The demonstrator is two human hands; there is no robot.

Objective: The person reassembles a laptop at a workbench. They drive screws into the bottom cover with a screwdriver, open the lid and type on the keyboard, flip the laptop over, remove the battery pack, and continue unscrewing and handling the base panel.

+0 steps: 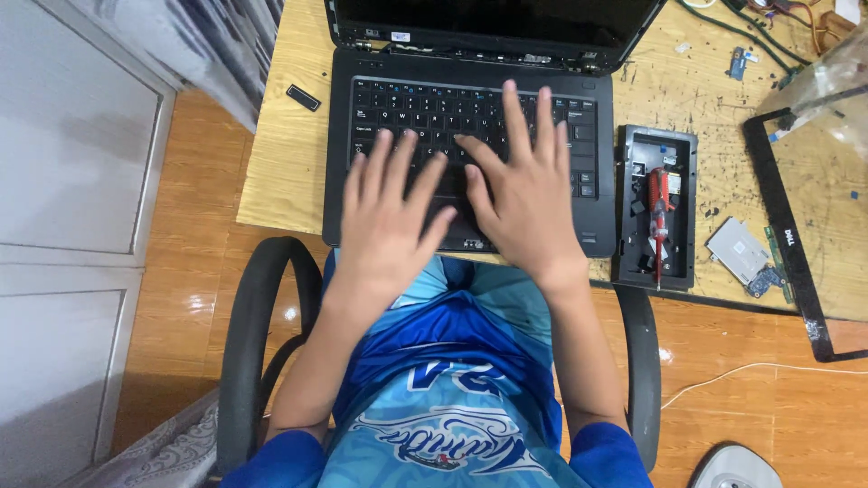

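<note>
Head view shows both hands flat, fingers spread, gripping nothing: left hand point(391, 212) and right hand point(524, 185) side by side on the black laptop point(470, 145), centre of the desk point(280, 163). At three o'clock lies a red screwdriver point(659, 212) in a black tray point(684, 212).

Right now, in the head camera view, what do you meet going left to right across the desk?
Small black cover → left hand → right hand → black tray holding a red screwdriver → silver drive → black screen frame.
</note>
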